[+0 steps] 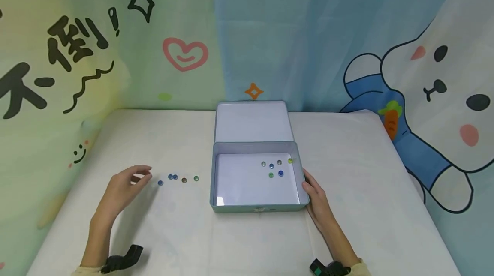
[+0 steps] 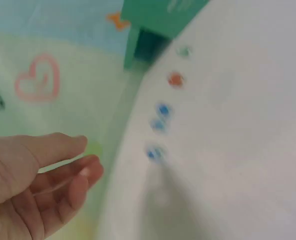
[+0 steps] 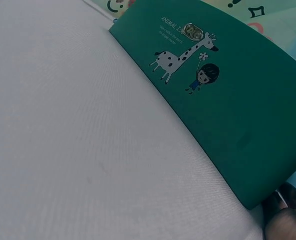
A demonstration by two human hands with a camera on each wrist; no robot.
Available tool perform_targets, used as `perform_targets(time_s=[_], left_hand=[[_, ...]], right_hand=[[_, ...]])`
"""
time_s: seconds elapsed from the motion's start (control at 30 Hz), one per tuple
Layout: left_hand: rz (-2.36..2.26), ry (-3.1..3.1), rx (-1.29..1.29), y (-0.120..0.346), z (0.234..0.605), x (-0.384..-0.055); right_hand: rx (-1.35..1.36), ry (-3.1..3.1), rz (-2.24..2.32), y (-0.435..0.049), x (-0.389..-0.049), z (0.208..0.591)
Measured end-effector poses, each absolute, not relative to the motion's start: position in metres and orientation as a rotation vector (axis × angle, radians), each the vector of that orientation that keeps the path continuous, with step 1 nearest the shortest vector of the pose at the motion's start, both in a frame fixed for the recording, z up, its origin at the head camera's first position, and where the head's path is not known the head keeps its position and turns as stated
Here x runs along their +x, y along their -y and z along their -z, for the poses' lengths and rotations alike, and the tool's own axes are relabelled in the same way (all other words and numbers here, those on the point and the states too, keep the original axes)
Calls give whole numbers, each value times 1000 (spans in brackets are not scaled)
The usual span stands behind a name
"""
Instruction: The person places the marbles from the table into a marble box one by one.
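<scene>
My left hand [image 1: 126,186] hovers over the left part of the table, thumb and fingertips near each other with nothing visible between them. Just right of its fingertips lies a blue glass marble [image 1: 160,183]. Beyond it sit two blue marbles [image 1: 173,177] side by side, a brown marble [image 1: 184,180] and a green marble [image 1: 196,178]. My right hand [image 1: 318,199] rests against the right wall of an open green tin box [image 1: 254,208], fingers along its outside. Several marbles, including a dark blue marble [image 1: 281,173] and a yellow-green marble [image 1: 290,160], lie inside toward the box's right.
The box's hinged lid [image 1: 252,121] leans back behind it, its pale inside facing me. A white cloth [image 1: 247,246] covers the table. A printed curtain [image 1: 270,31] hangs along the back edge. The box front [image 3: 207,100] carries a giraffe print and a metal clasp [image 3: 192,32].
</scene>
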State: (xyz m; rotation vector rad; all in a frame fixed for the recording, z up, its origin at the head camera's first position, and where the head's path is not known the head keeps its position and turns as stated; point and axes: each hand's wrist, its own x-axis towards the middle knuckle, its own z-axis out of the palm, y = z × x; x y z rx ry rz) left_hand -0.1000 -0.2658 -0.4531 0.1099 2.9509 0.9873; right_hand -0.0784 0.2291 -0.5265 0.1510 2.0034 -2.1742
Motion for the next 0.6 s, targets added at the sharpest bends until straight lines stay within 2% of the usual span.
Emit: perform_targets(time_s=[0.23,0.6], left_hand=[[-1047,-2825,-51,275,482,-85],[-939,-2990,-2,257,500,-93]], right_hand=[[154,-1979,2216,-231,-77,527],[180,-1987,2204,-228,-78,527]])
